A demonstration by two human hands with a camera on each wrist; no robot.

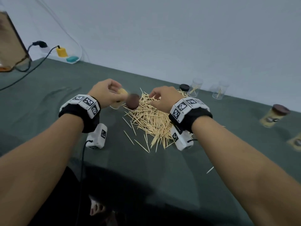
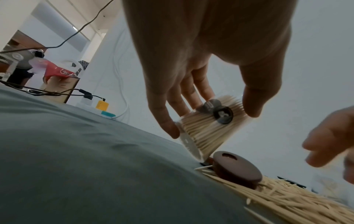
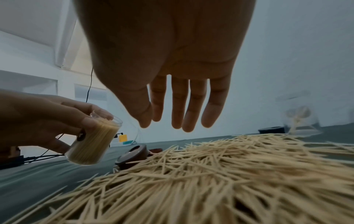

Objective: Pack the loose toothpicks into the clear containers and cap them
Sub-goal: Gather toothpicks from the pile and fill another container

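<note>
My left hand (image 1: 105, 92) (image 2: 191, 98) grips a clear container (image 2: 208, 128) (image 3: 91, 145) packed full of toothpicks, tilted, just above the cloth and uncapped. A brown cap (image 1: 132, 101) (image 2: 236, 169) (image 3: 132, 156) lies on the left edge of the loose toothpick pile (image 1: 153, 118) (image 3: 210, 181). My right hand (image 1: 161, 98) (image 3: 178, 106) hovers over the pile with straight, empty fingers (image 3: 212, 109). Two nearly empty clear containers (image 1: 196, 87) (image 1: 219, 91) stand at the back, with a black cap (image 1: 184, 87) beside them.
A capped, filled container (image 1: 275, 117) stands at the right, another (image 1: 295, 141) at the frame edge. A power strip with a yellow plug (image 1: 61, 52) and cables (image 1: 24, 69) sit at the back left. Green cloth (image 1: 48, 98) covers the table.
</note>
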